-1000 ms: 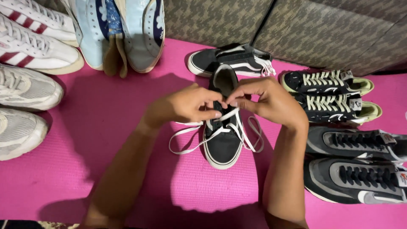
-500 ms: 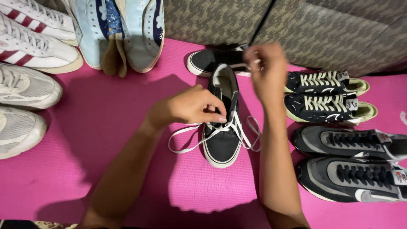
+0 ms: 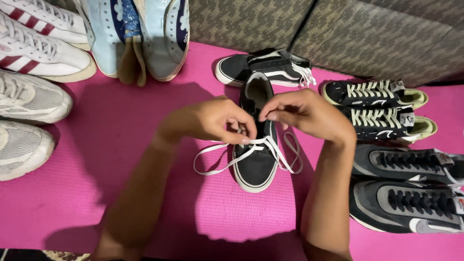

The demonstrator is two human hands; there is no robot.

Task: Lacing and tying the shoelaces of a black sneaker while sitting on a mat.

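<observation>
Over the black canvas sneaker (image 3: 256, 162) on the pink mat (image 3: 121, 159): left hand (image 3: 208, 121) pinching its white lace (image 3: 227, 159), right hand (image 3: 309, 116) fingertips pressed together above the tongue.

Two black low-top sneakers (image 3: 256, 159), two black shoes with pale green laces (image 3: 372, 94), two grey trainers (image 3: 406, 203), two white shoes with red stripes (image 3: 38, 50), two white mesh trainers (image 3: 29, 99) and apparently two light-blue shoes (image 3: 164, 38) on one pink mat (image 3: 121, 159).
</observation>
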